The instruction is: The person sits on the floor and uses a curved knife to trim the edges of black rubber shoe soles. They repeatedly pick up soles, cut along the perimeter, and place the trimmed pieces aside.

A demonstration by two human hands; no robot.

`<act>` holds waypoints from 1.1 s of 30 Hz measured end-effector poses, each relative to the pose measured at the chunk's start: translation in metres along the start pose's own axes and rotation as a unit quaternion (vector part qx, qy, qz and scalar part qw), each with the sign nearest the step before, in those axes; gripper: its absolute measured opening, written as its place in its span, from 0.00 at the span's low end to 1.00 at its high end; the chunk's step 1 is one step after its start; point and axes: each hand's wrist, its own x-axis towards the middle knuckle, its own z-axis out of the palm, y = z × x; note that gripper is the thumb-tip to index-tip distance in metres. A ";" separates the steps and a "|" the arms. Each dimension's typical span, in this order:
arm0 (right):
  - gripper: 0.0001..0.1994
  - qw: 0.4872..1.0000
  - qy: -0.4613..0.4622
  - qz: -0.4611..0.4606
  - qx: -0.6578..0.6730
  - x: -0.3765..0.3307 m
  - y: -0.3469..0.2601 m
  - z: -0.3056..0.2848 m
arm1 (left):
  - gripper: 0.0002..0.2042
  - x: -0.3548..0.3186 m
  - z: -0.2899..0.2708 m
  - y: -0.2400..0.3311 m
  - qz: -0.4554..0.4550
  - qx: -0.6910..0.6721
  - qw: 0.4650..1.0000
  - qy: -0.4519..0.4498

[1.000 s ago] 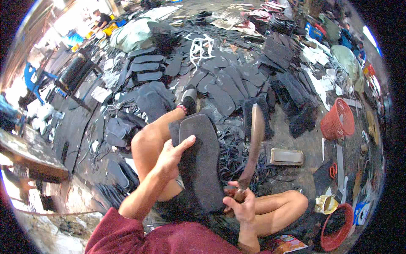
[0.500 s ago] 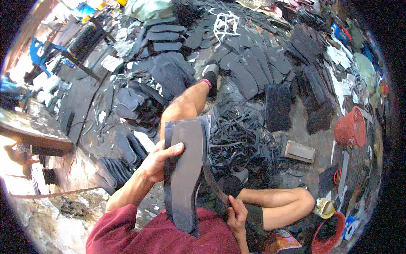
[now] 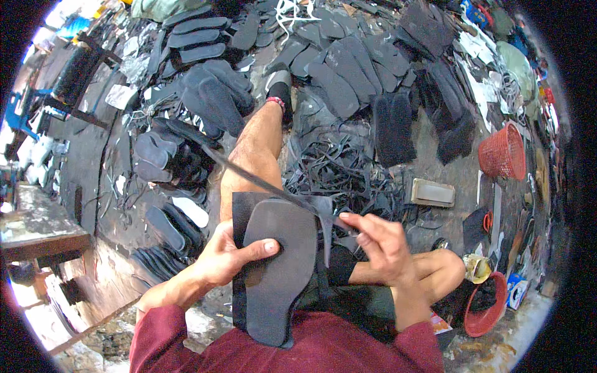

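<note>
Sole (image 3: 280,273): one, dark rubber, upright against the chest, long axis running from lap up toward the knee. Left hand (image 3: 227,258) clasps its left edge, thumb across the face. Right hand (image 3: 379,245), just right of the top edge, grips one long blade (image 3: 261,180) slanting up-left across it. Trimmed strip (image 3: 324,217): one, hanging.

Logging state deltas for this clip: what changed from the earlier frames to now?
The right hand swung its long blade from upright at the sole's right side to lying across the top end of the dark sole, tip pointing up-left; a cut strip now hangs there. The sole came in closer to the body. The left hand keeps its grip on the sole's left edge; the red basket and the soles on the floor stayed put.
</note>
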 end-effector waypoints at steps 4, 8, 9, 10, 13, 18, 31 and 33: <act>0.17 0.990 -0.134 -0.047 -0.025 0.038 -0.008 -0.042 | 0.16 0.005 0.001 0.004 -0.016 0.026 0.998 -0.056; 0.21 0.974 -0.211 -0.075 -0.039 0.082 -0.015 -0.034 | 0.20 0.010 0.006 0.009 -0.013 0.049 0.996 -0.075; 0.21 0.971 -0.213 -0.101 -0.036 0.089 -0.013 -0.031 | 0.21 0.011 0.008 0.008 -0.004 0.053 0.996 -0.075; 0.22 0.967 -0.239 -0.085 -0.038 0.094 -0.010 -0.031 | 0.22 0.012 0.009 0.006 0.005 0.058 0.995 -0.076; 0.22 0.951 -0.308 0.010 0.022 0.092 -0.012 -0.043 | 0.25 0.025 -0.010 -0.006 0.003 0.047 0.982 -0.183; 0.22 0.971 0.049 0.106 0.210 0.007 -0.034 -0.031 | 0.39 0.011 0.008 -0.013 0.154 -0.285 0.915 -0.239; 0.19 0.951 0.272 0.146 0.018 -0.149 -0.020 0.045 | 0.23 0.051 0.131 -0.004 0.158 -0.305 0.936 0.079; 0.17 0.951 0.265 0.156 -0.008 -0.170 -0.020 0.048 | 0.24 0.052 0.124 -0.016 0.148 -0.284 0.942 0.097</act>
